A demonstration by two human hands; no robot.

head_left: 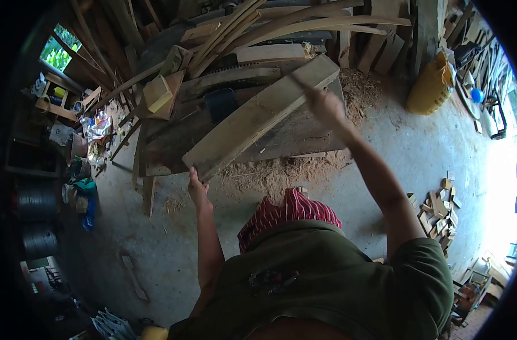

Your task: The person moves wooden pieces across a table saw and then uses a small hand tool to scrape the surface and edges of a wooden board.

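Note:
A thick, slightly curved wooden board (250, 122) lies slantwise over the workbench (168, 150), its far end up to the right. At its near left corner my left hand (198, 186) is closed on the edge, thumb upward. My right hand (329, 110), smeared a little by motion, is closed around a dark narrow tool (301, 81) over the board's far right part. What kind of tool it is cannot be made out. Behind the board stands a dark cup-like container (221, 105). A pale yellowish wood block (157, 94) rests to the left.
Long curved wood strips (230, 34) are piled at the back of the bench. Wood shavings (270, 174) cover the floor along its front. A yellow sack (431, 88) stands at right, with a heap of offcuts (440, 212) nearer. A flat wood piece (135, 277) lies on the floor.

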